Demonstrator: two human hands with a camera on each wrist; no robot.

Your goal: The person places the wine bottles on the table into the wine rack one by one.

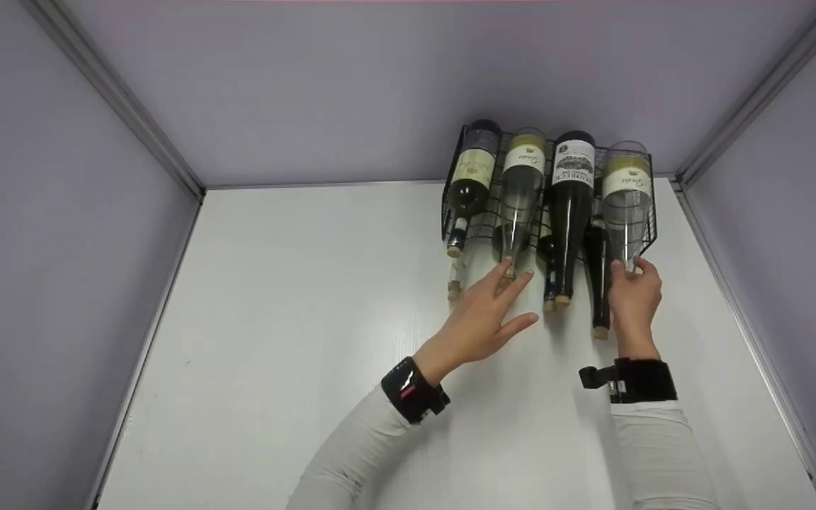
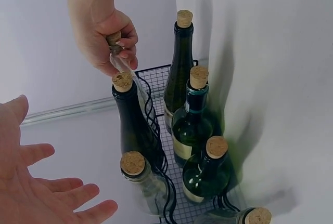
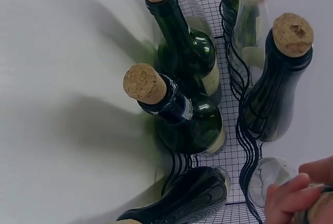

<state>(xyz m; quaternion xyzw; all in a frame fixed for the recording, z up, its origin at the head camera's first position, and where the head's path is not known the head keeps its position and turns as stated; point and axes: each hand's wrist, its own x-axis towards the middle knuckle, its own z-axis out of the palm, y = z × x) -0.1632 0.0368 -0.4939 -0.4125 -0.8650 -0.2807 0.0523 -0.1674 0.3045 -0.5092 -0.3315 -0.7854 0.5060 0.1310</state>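
Observation:
In the head view, my right hand point(image 1: 635, 294) pinches the neck of a clear wine bottle point(image 1: 626, 209) at the right end of the upper row in a black wire rack point(image 1: 443, 205). The right wrist view shows the fingers point(image 3: 291, 195) curled round that corked neck. My left hand point(image 1: 479, 319), fingers spread, overlaps the neck of another clear bottle point(image 1: 521, 195) in the head view. From the left wrist, that hand point(image 2: 36, 177) shows apart from the corked bottles, holding nothing. Between the clear bottles lies a dark bottle point(image 1: 573, 212) with a white label.
A dark bottle point(image 1: 469, 195) with a cream label lies at the rack's left end. Below are several more corked bottles, among them a dark one point(image 1: 597, 276) with its neck sticking out. The rack stands on a white surface point(image 1: 295, 297) against a grey back wall point(image 1: 337, 92).

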